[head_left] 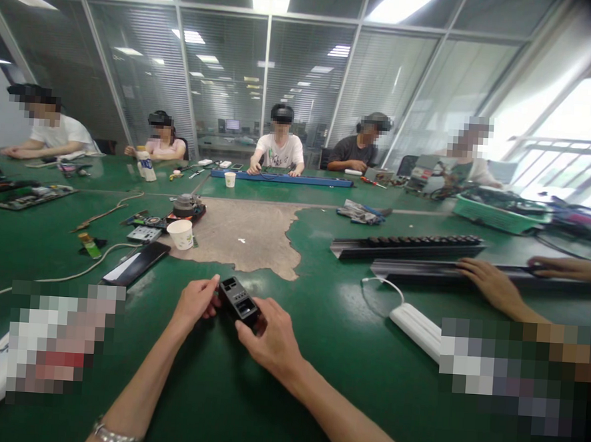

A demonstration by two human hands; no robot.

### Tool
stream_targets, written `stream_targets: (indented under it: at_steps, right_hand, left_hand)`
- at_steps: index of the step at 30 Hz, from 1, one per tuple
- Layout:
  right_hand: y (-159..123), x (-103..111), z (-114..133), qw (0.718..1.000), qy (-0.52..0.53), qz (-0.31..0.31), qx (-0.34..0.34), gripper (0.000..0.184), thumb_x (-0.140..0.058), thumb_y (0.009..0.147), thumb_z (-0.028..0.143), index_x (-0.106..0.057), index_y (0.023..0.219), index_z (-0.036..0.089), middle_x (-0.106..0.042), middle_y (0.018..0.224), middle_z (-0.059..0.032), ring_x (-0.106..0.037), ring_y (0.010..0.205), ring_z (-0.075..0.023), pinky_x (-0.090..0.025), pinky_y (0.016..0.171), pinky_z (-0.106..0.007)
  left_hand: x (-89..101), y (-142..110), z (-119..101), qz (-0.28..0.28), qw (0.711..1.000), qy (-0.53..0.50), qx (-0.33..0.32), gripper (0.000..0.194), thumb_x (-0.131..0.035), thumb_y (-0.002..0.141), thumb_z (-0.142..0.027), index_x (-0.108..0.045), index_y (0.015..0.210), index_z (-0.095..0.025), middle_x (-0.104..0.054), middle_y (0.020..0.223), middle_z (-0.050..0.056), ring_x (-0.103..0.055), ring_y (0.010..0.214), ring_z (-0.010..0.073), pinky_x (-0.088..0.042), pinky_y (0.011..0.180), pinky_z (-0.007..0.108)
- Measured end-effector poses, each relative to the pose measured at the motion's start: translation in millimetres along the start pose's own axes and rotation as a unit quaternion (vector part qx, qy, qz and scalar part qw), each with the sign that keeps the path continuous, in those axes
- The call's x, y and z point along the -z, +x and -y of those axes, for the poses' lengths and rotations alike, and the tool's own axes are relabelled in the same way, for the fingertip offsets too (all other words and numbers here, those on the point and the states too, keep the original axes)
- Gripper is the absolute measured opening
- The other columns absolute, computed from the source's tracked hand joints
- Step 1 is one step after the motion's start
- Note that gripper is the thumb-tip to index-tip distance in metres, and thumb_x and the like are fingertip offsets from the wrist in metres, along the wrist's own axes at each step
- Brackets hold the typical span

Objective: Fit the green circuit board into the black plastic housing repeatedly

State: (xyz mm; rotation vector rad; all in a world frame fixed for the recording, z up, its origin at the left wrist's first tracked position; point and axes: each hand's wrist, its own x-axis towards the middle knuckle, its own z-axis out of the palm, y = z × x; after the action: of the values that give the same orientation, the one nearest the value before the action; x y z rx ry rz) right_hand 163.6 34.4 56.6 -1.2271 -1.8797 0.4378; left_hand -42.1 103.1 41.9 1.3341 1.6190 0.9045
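Between my hands, a small black box-shaped device is tilted above the green table, with rectangular openings and a row of small marks on its upper face. Its exact kind cannot be made out. My left hand has thumb and curled fingers closed at the device's far left end. My right hand grips the near right end, thumb on the near side and fingers around the other edge. Parts of the fingers on both hands are hidden behind the device or the hands themselves.
A phone, a paper cup and electronic parts lie ahead on the left. To the right are a white power strip, black metal rails and a neighbour's hands. Several people sit across the table.
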Motion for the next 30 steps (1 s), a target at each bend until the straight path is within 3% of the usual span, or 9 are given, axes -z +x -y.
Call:
stream_targets:
  at_steps: [6,10,17,25,30]
  right_hand:
    - [12,16,-6,0.997,0.046,-0.065,-0.016,0.036,-0.062,0.080,0.029,-0.061,0.115,0.020,-0.063,0.091,-0.0045,-0.056,0.069,-0.0159,-0.048,0.065,-0.029]
    - [20,22,-25,0.995,0.012,-0.094,-0.044,0.033,-0.062,0.079,0.027,-0.064,0.111,0.019,-0.065,0.093,-0.0052,-0.058,0.075,-0.0181,-0.049,0.070,-0.030]
    - [22,17,-48,0.995,-0.051,-0.046,-0.068,0.028,-0.061,0.077,0.026,-0.067,0.103,0.018,-0.066,0.090,-0.0051,-0.059,0.080,-0.0195,-0.047,0.074,-0.031]
    - [17,13,-52,0.992,-0.094,-0.018,-0.077,0.048,-0.069,0.075,0.033,-0.060,0.120,0.016,-0.063,0.109,-0.0108,-0.057,0.100,-0.0249,-0.045,0.090,-0.039]
    - [19,13,-53,0.994,-0.077,-0.019,-0.080,0.035,-0.068,0.077,0.032,-0.065,0.109,0.018,-0.064,0.100,-0.0082,-0.058,0.093,-0.0234,-0.047,0.085,-0.037]
  left_hand:
    - [0.4,0,2,0.013,1.000,-0.011,0.005,0.066,-0.050,0.078,-0.073,-0.069,0.094,-0.012,-0.069,0.065,0.007,-0.060,0.043,0.0150,-0.040,0.039,0.022]
    - [0.3,1,2,0.018,1.000,0.007,0.016,0.063,-0.051,0.079,-0.070,-0.069,0.093,-0.011,-0.071,0.069,0.009,-0.060,0.045,0.0146,-0.039,0.039,0.021]
    - [1.3,-3,-2,0.061,0.997,0.003,0.037,0.058,-0.056,0.078,-0.067,-0.068,0.092,-0.011,-0.072,0.072,0.010,-0.062,0.047,0.0146,-0.038,0.039,0.021]
    - [1.3,-6,-5,0.071,0.996,-0.016,0.049,0.055,-0.059,0.077,-0.064,-0.066,0.090,-0.011,-0.071,0.072,0.009,-0.061,0.046,0.0130,-0.036,0.039,0.020]
    - [-0.5,-4,-4,0.069,0.994,-0.056,0.068,0.053,-0.065,0.073,-0.063,-0.065,0.086,-0.012,-0.070,0.068,0.008,-0.063,0.049,0.0134,-0.038,0.042,0.019]
